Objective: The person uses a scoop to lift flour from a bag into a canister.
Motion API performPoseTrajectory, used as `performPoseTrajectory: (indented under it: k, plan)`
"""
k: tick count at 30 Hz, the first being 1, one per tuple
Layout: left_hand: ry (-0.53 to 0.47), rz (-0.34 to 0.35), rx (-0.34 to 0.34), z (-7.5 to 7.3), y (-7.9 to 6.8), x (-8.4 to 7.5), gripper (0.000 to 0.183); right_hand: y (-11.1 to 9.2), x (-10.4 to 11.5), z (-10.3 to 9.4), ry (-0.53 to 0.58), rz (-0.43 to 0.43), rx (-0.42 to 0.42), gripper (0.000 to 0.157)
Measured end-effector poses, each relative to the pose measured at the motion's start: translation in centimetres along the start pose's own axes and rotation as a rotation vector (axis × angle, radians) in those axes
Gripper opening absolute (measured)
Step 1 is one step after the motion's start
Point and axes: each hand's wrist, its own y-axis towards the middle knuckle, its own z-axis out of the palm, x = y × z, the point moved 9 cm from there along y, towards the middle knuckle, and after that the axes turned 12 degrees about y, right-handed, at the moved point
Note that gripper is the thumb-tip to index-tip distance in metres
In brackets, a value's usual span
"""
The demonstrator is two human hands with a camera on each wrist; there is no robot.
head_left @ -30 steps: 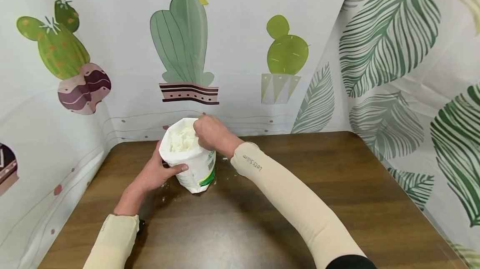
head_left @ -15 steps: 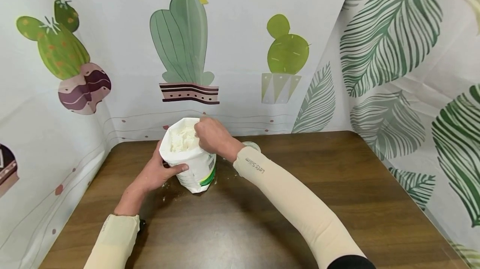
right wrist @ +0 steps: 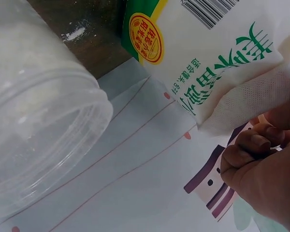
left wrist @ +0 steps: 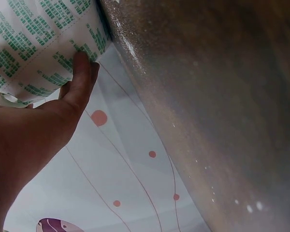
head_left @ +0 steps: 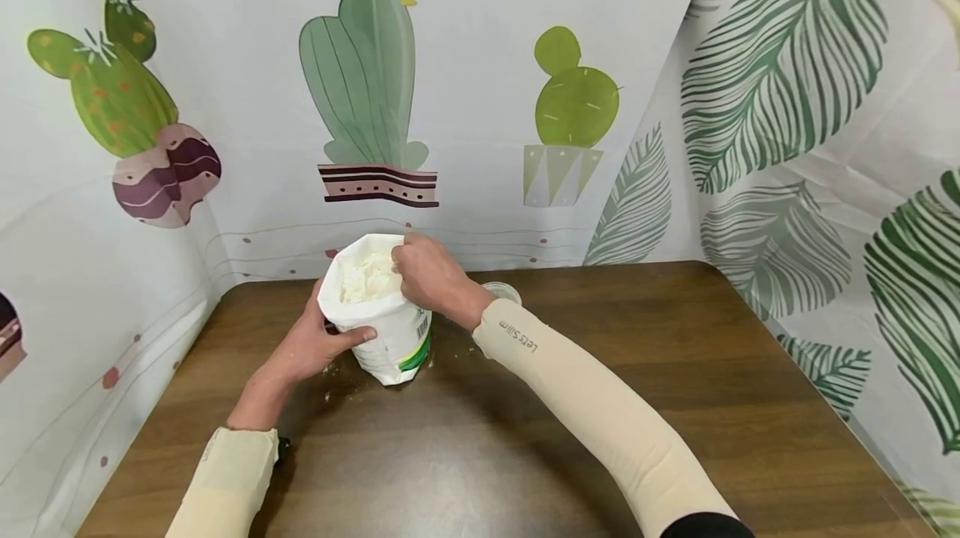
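A white flour bag (head_left: pixel 393 338) with green print stands on the table, its top gaping and pale flour (head_left: pixel 367 278) showing inside. My left hand (head_left: pixel 307 346) grips the bag's left side, thumb across the front. The left wrist view shows that hand's fingers (left wrist: pixel 79 79) around the green-printed paper. At the right of the bag's mouth is my right hand (head_left: pixel 431 271), fingers curled in towards the opening. Whatever those fingers hold is hidden; in the right wrist view the curled fingers (right wrist: pixel 237 162) lie just beyond the bag's top edge.
Behind the right wrist stands a clear plastic jar (head_left: pixel 501 291), its open mouth seen close up in the right wrist view. White specks of powder (right wrist: pixel 76 34) dot the brown table (head_left: pixel 600 404). A cactus-print cloth (head_left: pixel 480 129) hangs along the table's far edge.
My right hand has shifted slightly to the right at the bag's mouth, uncovering more of the rim. The jar has come into sight behind the wrist. The left hand and bag hold still.
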Motion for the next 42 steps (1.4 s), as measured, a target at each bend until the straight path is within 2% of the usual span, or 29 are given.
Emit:
performPoseTrajectory:
  k: [5,11,27,42]
  plan:
    - [0.036,-0.019,0.005,0.0,-0.1,0.2,0.111,-0.1,-0.2,-0.2,0.025,0.004,0.002,0.014]
    - [0.02,-0.008,0.006,-0.1,0.0,0.0,0.111,-0.2,-0.9,-1.1,0.124,0.027,-0.034,0.021]
    - [-0.014,0.03,-0.003,0.0,0.1,-0.3,0.109,-1.4,-2.2,-3.2,0.304,0.066,-0.143,0.016]
    - [0.016,0.012,-0.007,-0.1,0.1,-0.2,0.112,-2.4,-3.8,-4.0,0.433,0.135,-0.229,0.022]
